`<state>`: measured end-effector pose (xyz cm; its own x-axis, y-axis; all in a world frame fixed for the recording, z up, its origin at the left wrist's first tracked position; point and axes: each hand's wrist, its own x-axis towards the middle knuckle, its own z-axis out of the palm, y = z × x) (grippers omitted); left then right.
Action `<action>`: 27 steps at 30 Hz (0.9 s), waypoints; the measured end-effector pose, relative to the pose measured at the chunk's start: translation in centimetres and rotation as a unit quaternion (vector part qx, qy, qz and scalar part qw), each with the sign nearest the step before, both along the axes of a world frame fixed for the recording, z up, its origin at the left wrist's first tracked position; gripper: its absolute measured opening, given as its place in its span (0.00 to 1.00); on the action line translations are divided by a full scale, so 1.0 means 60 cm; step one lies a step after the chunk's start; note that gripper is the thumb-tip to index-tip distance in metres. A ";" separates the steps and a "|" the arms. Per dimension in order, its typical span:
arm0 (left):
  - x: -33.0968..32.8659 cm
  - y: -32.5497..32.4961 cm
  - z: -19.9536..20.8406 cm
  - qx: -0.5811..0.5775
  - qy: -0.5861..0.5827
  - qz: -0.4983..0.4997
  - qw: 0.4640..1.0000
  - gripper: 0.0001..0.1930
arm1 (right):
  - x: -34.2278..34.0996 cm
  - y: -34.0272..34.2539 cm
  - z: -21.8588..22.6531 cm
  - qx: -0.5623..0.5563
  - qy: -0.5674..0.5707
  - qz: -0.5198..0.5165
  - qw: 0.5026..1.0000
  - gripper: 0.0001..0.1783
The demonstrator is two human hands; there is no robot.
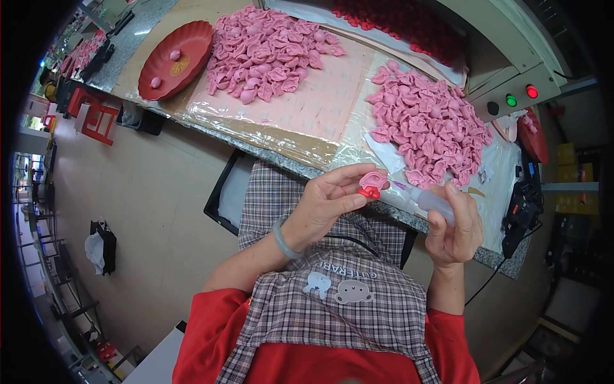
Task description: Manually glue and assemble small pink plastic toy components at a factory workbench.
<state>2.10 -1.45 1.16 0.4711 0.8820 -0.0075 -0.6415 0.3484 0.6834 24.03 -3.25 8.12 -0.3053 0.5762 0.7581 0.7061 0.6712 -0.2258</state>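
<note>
In the left hand (323,201), a ruffled pink piece (372,180) is pinched between thumb and fingers, in front of the bench edge; a small glossy red piece (369,192) is seen directly below it, touching. By the right hand (457,230), a translucent squeeze bottle (435,206) is gripped, with the fingers curled around its body. The bottle is tilted, and its purplish nozzle (401,185) is directed leftward at the pink piece; the tip is near, apparently not touching.

On the bench, two heaps of similar pink pieces are observed: a left heap (262,57) beside a scalloped red plate (195,41), and a right heap (435,121) beyond the bottle. Two pink pieces are held on the plate. A white paper (385,153) is partly covered by the right heap. Behind, many dark red pieces (409,32) are contained in a cream-coloured housing (515,80), on which green, red and black controls are mounted.
</note>
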 end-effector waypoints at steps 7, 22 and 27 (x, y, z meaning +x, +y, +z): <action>-0.001 -0.001 -0.002 -0.001 0.002 0.000 1.000 0.26 | 0.001 0.001 -0.003 -0.004 -0.006 0.000 1.000 0.23; -0.002 0.000 -0.003 -0.004 0.008 0.000 1.000 0.26 | -0.003 -0.005 -0.002 -0.007 0.009 0.002 1.000 0.23; -0.003 0.001 -0.003 0.001 0.007 0.000 1.000 0.26 | -0.008 -0.005 -0.001 -0.012 0.009 0.016 1.000 0.23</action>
<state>1.92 -1.38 0.96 0.4707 0.8822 -0.0131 -0.6315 0.3472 0.6933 23.55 -3.53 8.06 -0.3100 0.5853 0.7492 0.6806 0.6869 -0.2550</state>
